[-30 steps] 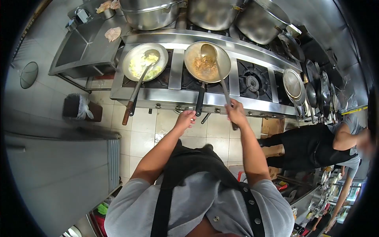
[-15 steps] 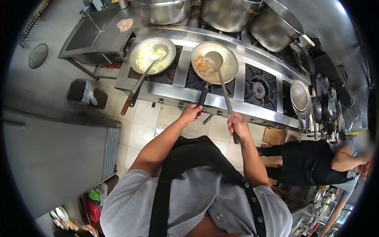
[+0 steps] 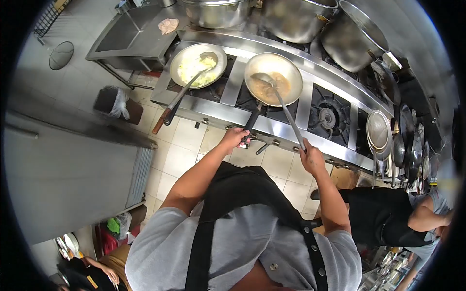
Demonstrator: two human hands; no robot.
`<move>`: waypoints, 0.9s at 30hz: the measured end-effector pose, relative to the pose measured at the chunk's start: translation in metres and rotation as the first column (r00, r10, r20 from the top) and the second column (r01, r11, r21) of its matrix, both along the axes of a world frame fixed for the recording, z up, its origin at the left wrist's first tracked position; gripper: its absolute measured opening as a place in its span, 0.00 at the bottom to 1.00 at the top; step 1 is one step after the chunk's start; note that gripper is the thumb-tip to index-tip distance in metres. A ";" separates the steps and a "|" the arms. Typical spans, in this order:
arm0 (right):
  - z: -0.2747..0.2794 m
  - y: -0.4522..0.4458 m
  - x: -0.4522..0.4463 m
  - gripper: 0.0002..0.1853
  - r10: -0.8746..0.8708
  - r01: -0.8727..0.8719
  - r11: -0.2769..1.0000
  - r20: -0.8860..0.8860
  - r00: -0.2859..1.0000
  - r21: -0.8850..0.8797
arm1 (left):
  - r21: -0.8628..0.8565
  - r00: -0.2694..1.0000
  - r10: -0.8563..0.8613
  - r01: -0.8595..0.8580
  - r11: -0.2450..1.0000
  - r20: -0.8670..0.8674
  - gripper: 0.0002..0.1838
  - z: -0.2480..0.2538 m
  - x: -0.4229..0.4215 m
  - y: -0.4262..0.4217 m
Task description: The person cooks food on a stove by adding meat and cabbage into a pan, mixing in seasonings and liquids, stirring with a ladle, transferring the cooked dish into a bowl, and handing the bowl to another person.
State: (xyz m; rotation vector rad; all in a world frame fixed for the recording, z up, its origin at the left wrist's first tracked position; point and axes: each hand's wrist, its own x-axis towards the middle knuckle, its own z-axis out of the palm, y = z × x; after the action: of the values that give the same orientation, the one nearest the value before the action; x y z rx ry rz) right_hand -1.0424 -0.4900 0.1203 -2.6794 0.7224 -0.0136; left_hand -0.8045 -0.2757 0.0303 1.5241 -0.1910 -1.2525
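My left hand (image 3: pixel 234 139) is closed round the black handle of the right-hand pan (image 3: pixel 291 65), which sits over a burner. Brown sauce with bits of food (image 3: pixel 279 87) lies in that pan. My right hand (image 3: pixel 311 158) grips the long handle of a ladle (image 3: pixel 287 112), whose bowl rests in the sauce at the pan's left side. To the left, a second pan (image 3: pixel 175 68) holds yellow-green food (image 3: pixel 194 68), with another ladle (image 3: pixel 180 94) lying across it, its wooden grip over the stove's front edge.
Large metal pots (image 3: pixel 218 15) stand behind the burners. A bare burner (image 3: pixel 327 118) lies right of the pans, then hanging strainers (image 3: pixel 378 131). A co-worker in a black apron (image 3: pixel 383 216) is at the right; another person (image 3: pixel 80 274) is at lower left. A bin (image 3: pixel 108 99) stands left.
My left hand has closed on the pan handle. The ladle bowl has moved to the pan's left side, and my right hand has shifted right. The view has shifted; a person appears at lower left.
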 end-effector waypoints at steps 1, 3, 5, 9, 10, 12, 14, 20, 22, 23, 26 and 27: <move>0.016 0.006 -0.013 0.24 -0.008 0.007 1.000 -0.043 0.999 -0.025 | -0.013 1.000 -0.006 0.006 1.000 -0.007 0.11 -0.002 0.001 0.001; 0.042 0.025 -0.036 0.24 -0.024 0.015 0.997 -0.129 0.991 -0.071 | -0.038 1.000 -0.014 0.013 0.999 -0.023 0.10 -0.004 0.002 0.004; 0.059 0.043 -0.053 0.25 -0.035 0.038 0.999 -0.115 0.993 0.027 | -0.035 1.000 -0.014 0.013 0.999 -0.013 0.09 0.000 0.001 0.004; 0.052 0.059 -0.040 0.24 -0.135 0.142 0.975 -0.049 0.990 0.174 | -0.053 0.999 -0.043 0.043 0.998 0.014 0.09 -0.004 0.003 0.006; 0.039 0.056 -0.035 0.23 -0.174 0.174 0.963 -0.019 0.985 0.205 | -0.053 0.999 -0.047 0.047 0.997 -0.003 0.09 -0.004 0.002 0.006; -0.002 0.054 -0.029 0.22 -0.250 0.212 0.951 0.155 0.956 0.227 | -0.046 0.998 -0.057 0.056 0.997 -0.029 0.10 -0.001 0.003 0.009; -0.015 0.062 -0.003 0.21 -0.372 0.324 0.907 0.150 0.916 0.269 | -0.056 0.998 -0.056 0.055 0.997 -0.024 0.10 0.001 0.002 0.013; -0.046 0.081 0.077 0.18 -0.673 0.308 0.482 0.121 0.730 0.820 | -0.089 0.993 -0.118 0.115 0.989 -0.026 0.09 -0.010 0.003 0.024; -0.036 0.087 0.080 0.17 -0.672 0.271 0.378 0.062 0.738 0.885 | -0.124 0.990 -0.140 0.136 0.983 -0.021 0.07 -0.014 0.005 0.025; -0.022 0.095 0.073 0.13 -0.636 0.291 0.425 0.055 0.769 0.857 | -0.135 0.988 -0.149 0.144 0.980 -0.027 0.07 -0.014 0.007 0.026; 0.016 0.127 0.047 0.17 -0.539 0.345 0.633 0.074 0.839 0.693 | -0.149 0.984 -0.172 0.164 0.975 -0.036 0.08 -0.016 0.010 0.029; 0.009 0.133 0.031 0.18 -0.490 0.330 0.725 0.116 0.864 0.604 | -0.140 0.983 -0.182 0.176 0.974 -0.029 0.09 -0.016 0.011 0.029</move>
State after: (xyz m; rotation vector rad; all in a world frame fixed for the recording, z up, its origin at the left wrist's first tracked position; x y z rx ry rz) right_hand -1.0112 -0.3572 0.1298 -1.8542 1.0328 -0.2369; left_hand -0.7938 -0.2466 0.0146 1.3845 -0.3870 -1.3830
